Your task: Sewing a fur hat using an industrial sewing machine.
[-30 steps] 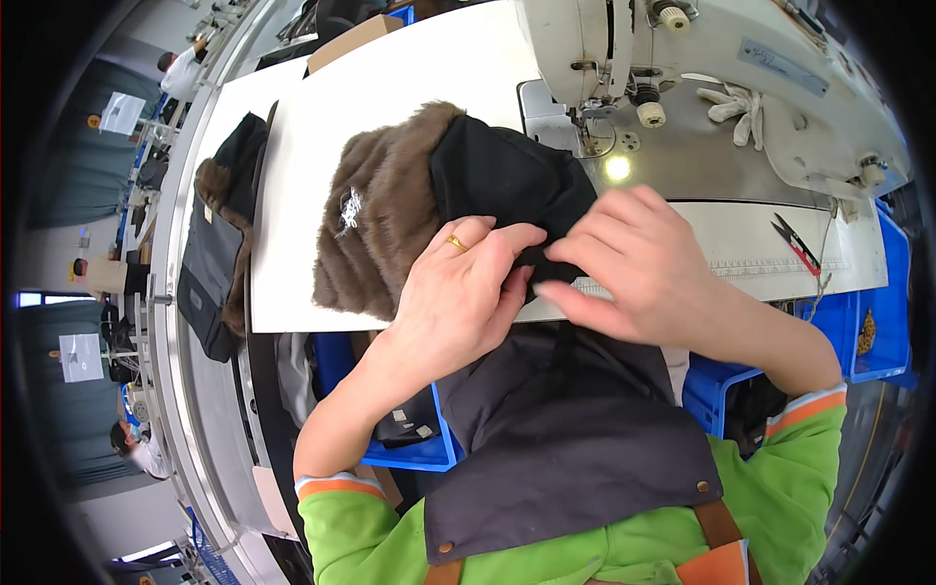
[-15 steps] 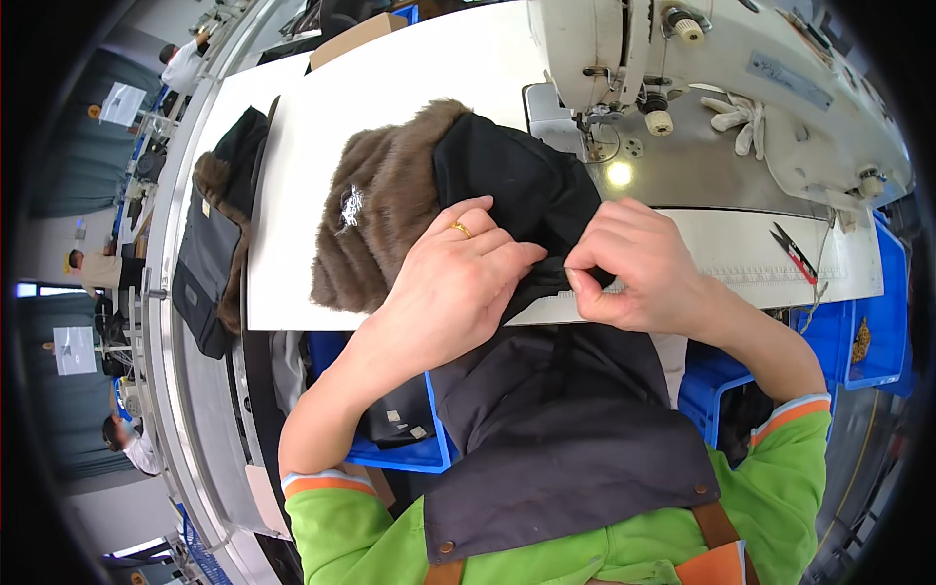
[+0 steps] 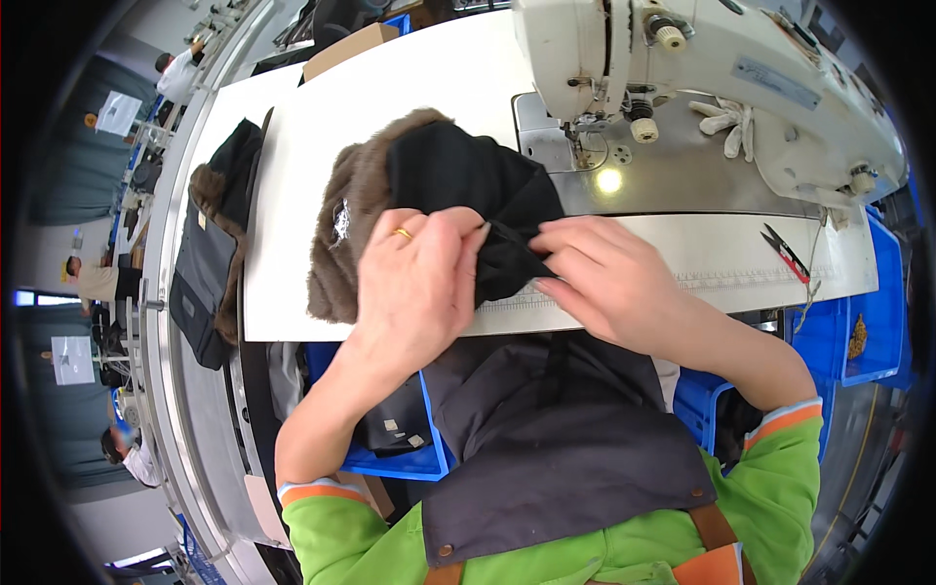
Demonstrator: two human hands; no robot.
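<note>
On the white worktop point(image 3: 292, 107), brown fur point(image 3: 331, 263) with a patch of white threads carries black fabric point(image 3: 458, 171) over its right part. My left hand point(image 3: 414, 278) has its fingers closed on a fold of the black fabric, with a gold ring showing. My right hand point(image 3: 609, 283) pinches the same fabric just right of it, its fingertips partly hidden in the fold. Behind them stands a white sewing machine point(image 3: 702, 49) with its needle area over a metal plate.
Another fur-and-black piece point(image 3: 200, 273) lies at left. A white glove point(image 3: 731, 122) is on the machine bed; red-handled snips point(image 3: 790, 258) lie right of my hands. Blue bins point(image 3: 868, 346) sit beside and below the worktop. Several co-workers point(image 3: 180, 73) are at the far left.
My hands have shifted left along with the black fabric, which now covers more of the fur. Over the last second my right fingers have closed on the fabric.
</note>
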